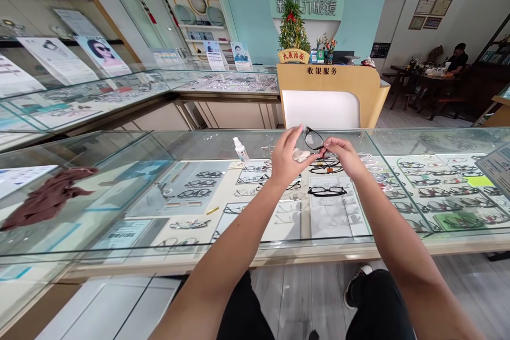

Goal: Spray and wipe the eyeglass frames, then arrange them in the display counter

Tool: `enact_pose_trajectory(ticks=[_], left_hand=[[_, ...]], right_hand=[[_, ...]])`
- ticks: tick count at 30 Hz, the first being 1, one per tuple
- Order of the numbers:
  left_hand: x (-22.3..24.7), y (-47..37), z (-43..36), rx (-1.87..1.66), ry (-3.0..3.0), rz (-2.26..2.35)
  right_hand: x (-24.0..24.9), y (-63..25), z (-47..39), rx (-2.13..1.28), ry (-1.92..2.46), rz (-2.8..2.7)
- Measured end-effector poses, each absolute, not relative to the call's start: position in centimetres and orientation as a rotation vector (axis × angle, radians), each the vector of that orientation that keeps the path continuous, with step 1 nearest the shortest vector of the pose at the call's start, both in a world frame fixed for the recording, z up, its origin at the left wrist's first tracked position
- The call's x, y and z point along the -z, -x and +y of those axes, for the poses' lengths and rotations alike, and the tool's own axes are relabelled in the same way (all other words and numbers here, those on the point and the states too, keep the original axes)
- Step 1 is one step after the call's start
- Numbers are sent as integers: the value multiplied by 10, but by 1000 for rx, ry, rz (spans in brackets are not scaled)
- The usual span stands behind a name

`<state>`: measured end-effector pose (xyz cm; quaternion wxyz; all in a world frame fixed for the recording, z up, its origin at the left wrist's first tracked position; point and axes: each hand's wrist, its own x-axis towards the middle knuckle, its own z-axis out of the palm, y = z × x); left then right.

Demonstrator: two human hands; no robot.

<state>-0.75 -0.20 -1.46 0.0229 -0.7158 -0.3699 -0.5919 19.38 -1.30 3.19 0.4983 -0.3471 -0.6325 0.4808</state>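
Note:
A pair of black-rimmed eyeglasses (314,139) is held up above the glass counter, one lens facing me. My right hand (343,155) pinches it at the lower right of that lens. Around its other side curves my left hand (287,156), index finger by the upper rim and thumb stretched below towards the right fingertips. A small white item (302,154), perhaps a cloth, shows inside my left palm; its kind is unclear. On the counter, left of my hands, stands a white spray bottle (240,150). Black glasses (327,190) lie below my hands, inside the case.
The glass display counter (255,247) spans my front, with several rows of glasses inside. A crumpled brown cloth (50,196) lies on its left part. Beyond it is a wooden cashier desk (330,77) with a plant (292,29). A person (458,58) sits at the far right.

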Motion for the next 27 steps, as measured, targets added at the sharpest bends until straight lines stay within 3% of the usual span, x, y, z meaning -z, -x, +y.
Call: enact_pose_trajectory(ticks=[11,19,27], left_hand=[[14,12,-2,1778,2311,-1174],[-11,17,-4,2027,1921,-1244],[-99,19,-8,2103,1764,-1031]], right_hand=[[-36,-197,-16,-1006,865,-1758],[-22,-195,-18,-5,859,-1677],[-103,-191,-21,282,785,-1663]])
